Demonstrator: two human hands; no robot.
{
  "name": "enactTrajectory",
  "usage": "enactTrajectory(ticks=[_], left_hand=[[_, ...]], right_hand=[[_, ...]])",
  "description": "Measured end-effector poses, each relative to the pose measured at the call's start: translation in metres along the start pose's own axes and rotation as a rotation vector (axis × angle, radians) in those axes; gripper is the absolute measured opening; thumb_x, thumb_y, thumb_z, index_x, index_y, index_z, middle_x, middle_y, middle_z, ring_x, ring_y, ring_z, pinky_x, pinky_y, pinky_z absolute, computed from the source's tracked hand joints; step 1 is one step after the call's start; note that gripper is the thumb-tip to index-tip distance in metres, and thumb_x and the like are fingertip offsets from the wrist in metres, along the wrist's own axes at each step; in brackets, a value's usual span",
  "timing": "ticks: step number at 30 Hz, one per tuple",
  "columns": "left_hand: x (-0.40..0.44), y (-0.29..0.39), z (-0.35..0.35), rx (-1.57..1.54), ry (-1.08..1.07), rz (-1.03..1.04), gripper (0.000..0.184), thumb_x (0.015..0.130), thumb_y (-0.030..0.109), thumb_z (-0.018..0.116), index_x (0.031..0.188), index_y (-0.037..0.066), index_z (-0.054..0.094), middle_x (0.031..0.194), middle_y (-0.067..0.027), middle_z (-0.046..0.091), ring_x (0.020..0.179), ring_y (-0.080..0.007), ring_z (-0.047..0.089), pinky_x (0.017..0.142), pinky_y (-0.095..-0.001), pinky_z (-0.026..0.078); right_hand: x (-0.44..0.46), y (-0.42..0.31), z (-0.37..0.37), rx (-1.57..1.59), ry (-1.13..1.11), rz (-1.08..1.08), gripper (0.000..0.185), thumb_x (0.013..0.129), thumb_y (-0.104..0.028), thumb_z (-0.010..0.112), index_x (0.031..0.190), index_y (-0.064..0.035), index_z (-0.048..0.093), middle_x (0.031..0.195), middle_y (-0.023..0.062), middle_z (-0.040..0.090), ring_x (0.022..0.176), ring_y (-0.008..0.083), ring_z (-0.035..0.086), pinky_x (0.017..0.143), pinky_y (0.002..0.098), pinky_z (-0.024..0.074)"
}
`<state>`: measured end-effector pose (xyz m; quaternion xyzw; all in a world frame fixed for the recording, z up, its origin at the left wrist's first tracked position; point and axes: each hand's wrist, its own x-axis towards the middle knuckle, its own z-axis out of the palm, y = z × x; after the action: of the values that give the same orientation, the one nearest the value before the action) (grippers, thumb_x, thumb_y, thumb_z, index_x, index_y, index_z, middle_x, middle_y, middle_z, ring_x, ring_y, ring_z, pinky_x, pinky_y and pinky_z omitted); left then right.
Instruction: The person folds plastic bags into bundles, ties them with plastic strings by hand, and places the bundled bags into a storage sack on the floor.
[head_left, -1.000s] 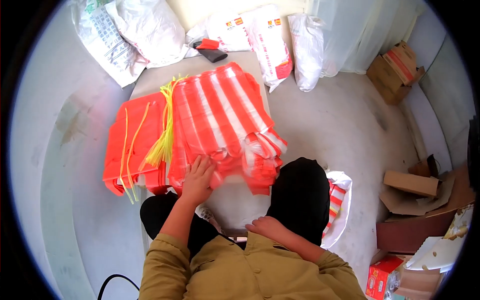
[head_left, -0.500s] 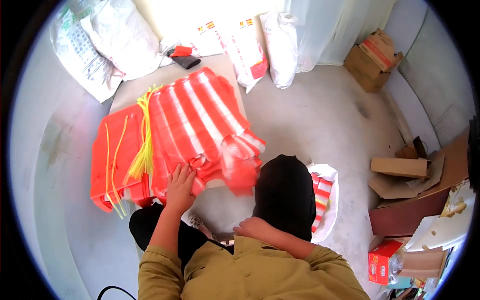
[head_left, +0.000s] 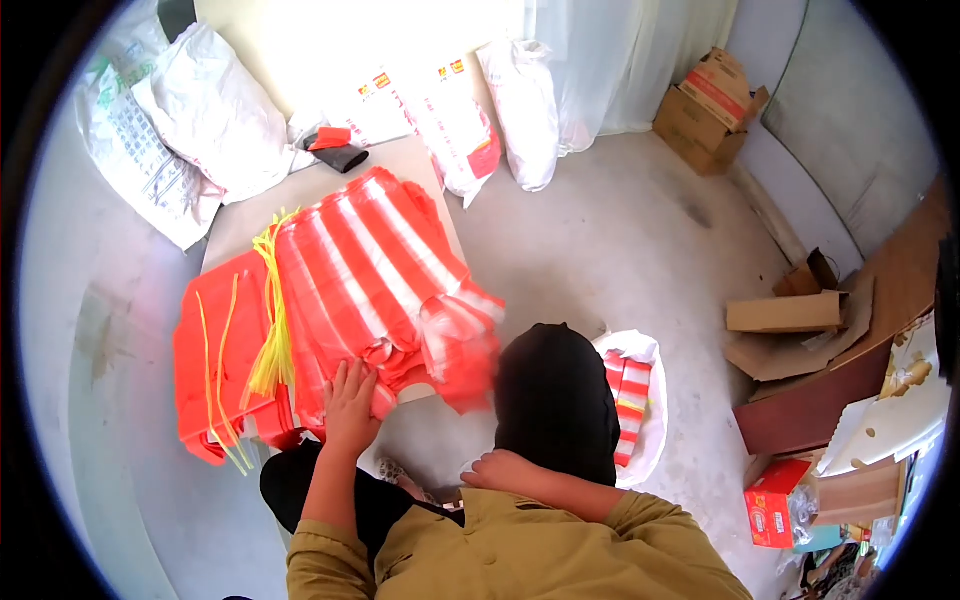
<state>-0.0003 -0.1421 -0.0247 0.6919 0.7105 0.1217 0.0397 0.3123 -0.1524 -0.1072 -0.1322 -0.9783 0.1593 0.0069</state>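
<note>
My left hand (head_left: 351, 405) lies with fingers spread on the lower edge of a stack of red and white striped plastic bags (head_left: 365, 260). My right hand (head_left: 497, 470) rests near my lap beside the right knee, its fingers curled; whatever they may hold is too small to make out. A bundle of yellow ties (head_left: 272, 340) lies along the left side of the striped stack. Farther left is a plain red stack (head_left: 225, 350) with two loose yellow strands across it. The lower right corner of the striped stack is crumpled and blurred.
White sacks (head_left: 225, 110) stand behind the low table (head_left: 420, 170), where a dark and red item (head_left: 338, 150) lies. Right of my knee, a white sack (head_left: 655, 410) holds striped bundles. Cardboard boxes (head_left: 700, 125) stand at the back right, with more cardboard (head_left: 785, 312) at the right.
The view has swung, so the table and stacks sit farther left and lower. My left hand stays on the striped stack, whose lower right corner has shifted. My right hand remains near my lap.
</note>
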Motion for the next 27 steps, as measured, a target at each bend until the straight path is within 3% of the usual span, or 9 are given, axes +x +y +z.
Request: enactTrajectory(ticks=[8, 9, 14, 17, 27], left_hand=[[-0.002, -0.008, 0.007, 0.039, -0.015, 0.01, 0.077, 0.071, 0.011, 0.075, 0.145, 0.014, 0.054, 0.163, -0.0139, 0.037, 0.153, -0.0394, 0.027, 0.12, -0.0603, 0.025], [-0.002, -0.005, 0.004, 0.008, 0.004, 0.0, 0.071, 0.074, 0.007, 0.07, 0.143, 0.013, 0.056, 0.163, -0.0118, 0.037, 0.153, -0.0366, 0.029, 0.119, -0.0626, 0.027], [-0.003, -0.008, 0.009, -0.006, 0.058, 0.011, 0.069, 0.073, 0.005, 0.069, 0.141, 0.015, 0.058, 0.162, -0.0106, 0.039, 0.152, -0.0374, 0.032, 0.118, -0.0636, 0.028], [-0.002, -0.008, 0.01, -0.013, 0.063, 0.014, 0.069, 0.073, 0.004, 0.068, 0.14, 0.015, 0.058, 0.162, -0.0104, 0.039, 0.152, -0.0373, 0.032, 0.118, -0.0641, 0.028], [-0.002, -0.009, 0.013, -0.003, 0.067, 0.011, 0.068, 0.073, 0.008, 0.071, 0.14, 0.015, 0.059, 0.162, -0.0107, 0.039, 0.152, -0.0375, 0.032, 0.118, -0.0645, 0.028]], right_hand=[[-0.002, -0.001, -0.017, 0.035, -0.044, -0.009, 0.023, 0.091, -0.021, 0.057, 0.111, -0.0126, 0.065, 0.08, 0.0085, 0.064, 0.077, 0.0296, 0.068, 0.064, 0.0434, 0.0536], [-0.003, -0.001, -0.019, 0.039, -0.027, -0.014, 0.023, 0.091, -0.02, 0.057, 0.111, -0.0127, 0.065, 0.08, 0.0084, 0.064, 0.077, 0.0293, 0.068, 0.063, 0.0431, 0.0536], [0.0, -0.006, -0.035, 0.011, -0.058, -0.018, 0.024, 0.091, -0.019, 0.057, 0.113, -0.0138, 0.064, 0.08, 0.0071, 0.063, 0.077, 0.0269, 0.068, 0.063, 0.0402, 0.0541], [0.001, -0.003, -0.027, 0.087, -0.037, 0.011, 0.018, 0.096, -0.027, 0.055, 0.101, -0.0146, 0.068, 0.082, 0.0118, 0.067, 0.078, 0.0327, 0.069, 0.064, 0.0478, 0.0548], [0.0, -0.001, -0.019, 0.133, -0.016, 0.025, 0.019, 0.098, -0.027, 0.054, 0.105, -0.0152, 0.066, 0.084, 0.0136, 0.067, 0.079, 0.0357, 0.069, 0.064, 0.0495, 0.0548]])
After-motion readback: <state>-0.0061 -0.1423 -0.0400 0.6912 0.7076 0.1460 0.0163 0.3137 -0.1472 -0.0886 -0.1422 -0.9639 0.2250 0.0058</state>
